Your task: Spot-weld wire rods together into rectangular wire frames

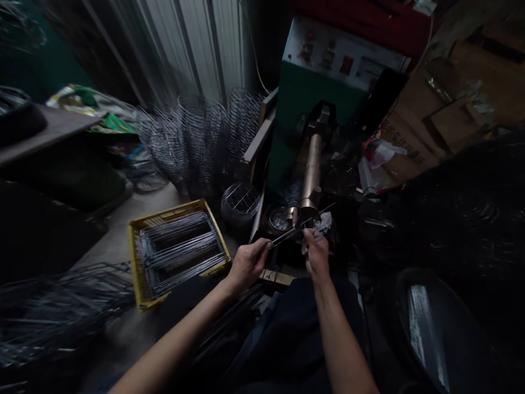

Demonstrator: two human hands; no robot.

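My left hand (251,262) is closed around the near end of a thin metal wire piece (283,237), which looks like two rods side by side. The wire piece slants up and right to the tip of a copper-coloured lower electrode (294,217). My right hand (315,253) is closed in a pinch by the wire, just below the thick brass-coloured upper arm (311,169) of the machine. Its fingertips hide the exact grip. Beside the electrode sits a round dish (280,219) of small shiny bits. A crumpled whitish scrap (323,222) lies behind my right hand.
A yellow crate (133,262) holding bent wire frames (180,241) stands at left. Stacked wire baskets (200,142) line the corrugated wall. The green machine body (287,115) rises ahead, cardboard boxes (426,131) at right. More wire parts (61,312) lie lower left.
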